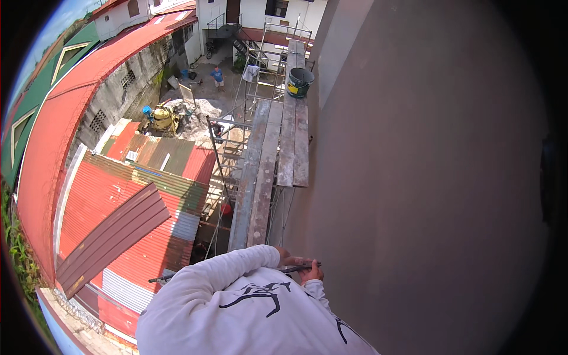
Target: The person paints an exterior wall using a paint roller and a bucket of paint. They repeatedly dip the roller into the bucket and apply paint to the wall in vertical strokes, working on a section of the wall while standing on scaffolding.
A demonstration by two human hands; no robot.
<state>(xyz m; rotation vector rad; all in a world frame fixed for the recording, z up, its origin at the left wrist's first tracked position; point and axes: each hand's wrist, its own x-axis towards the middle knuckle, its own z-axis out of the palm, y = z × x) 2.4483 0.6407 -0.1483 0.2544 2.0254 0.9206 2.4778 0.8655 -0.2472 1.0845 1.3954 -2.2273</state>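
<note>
In front of my white long-sleeved shirt, both hands come together beside the wall. My left hand (pixel 289 258) reaches right, its fingers bunched close to the other hand; what they hold, if anything, is too small to make out. Just below it my right hand (pixel 312 273) is closed around a dark slender bar (pixel 294 269). The bar's tip sticks out past the right fingers toward the wall, and its other side disappears under my left sleeve. A dark rod end (pixel 160 278) shows left of that sleeve; I cannot tell if it is the same piece.
Long scaffold planks (pixel 260 171) lead away ahead, high above ground, with a dark bucket (pixel 299 83) at their far part. A smooth grey-brown wall (pixel 426 177) borders the right side. Below left lie rusty roofs (pixel 112 207) and a yellow mixer (pixel 163 118); a person (pixel 218 76) stands down there.
</note>
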